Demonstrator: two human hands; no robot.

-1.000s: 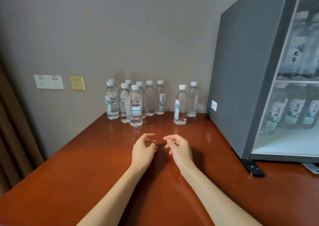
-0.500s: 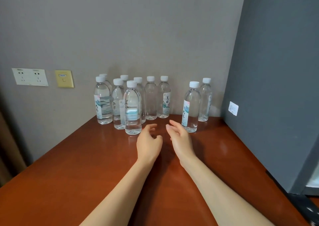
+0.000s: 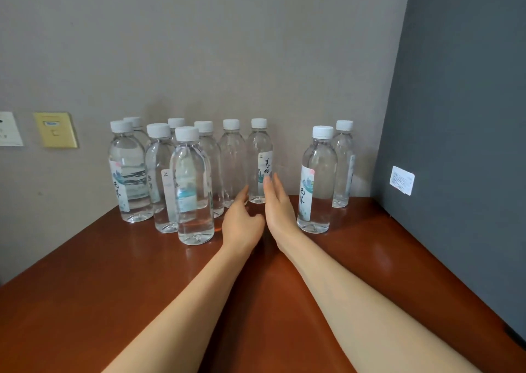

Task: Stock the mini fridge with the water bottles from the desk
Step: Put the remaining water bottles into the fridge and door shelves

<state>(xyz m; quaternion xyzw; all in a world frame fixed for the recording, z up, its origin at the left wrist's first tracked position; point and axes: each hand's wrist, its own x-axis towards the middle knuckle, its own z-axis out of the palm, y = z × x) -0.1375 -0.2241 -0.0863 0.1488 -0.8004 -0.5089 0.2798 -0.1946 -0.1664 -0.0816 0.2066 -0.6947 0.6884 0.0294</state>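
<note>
Standing upright on the red-brown desk (image 3: pixel 85 301) are ten clear water bottles with white caps, all placed here relative to the labelled bottle (image 3: pixel 259 159) by the wall that both hands flank.

Far to its left, two plates sit on the wall: a white socket plate (image 3: pixel 7 129) cut by the frame edge, and a yellow plate (image 3: pixel 55 130). Below them the desk's left edge slants down toward the near left corner.

Seven bottles stand left of the labelled bottle, packed in a tight cluster (image 3: pixel 159 173). One of them, the front bottle (image 3: pixel 195 187), is nearest the viewer, and another is just beside the labelled bottle along the wall.

The left hand (image 3: pixel 242 224) lies low in front and just left of the labelled bottle. Its fingers are loosely curled and apart from the thumb, holding nothing.

The right hand (image 3: pixel 280 210) is just right of it. Its fingers are straight and together, with the tips over the label; I cannot tell whether they touch.

A bare gap follows to the right, then two more bottles, the pair (image 3: pixel 318 179), one ahead of the other.

Further right, the grey side of the one mini fridge (image 3: pixel 455 145) walls off the desk and carries one white sticker (image 3: pixel 402 179).

Open desk lies in front of the bottles, crossed by both forearms.
</note>
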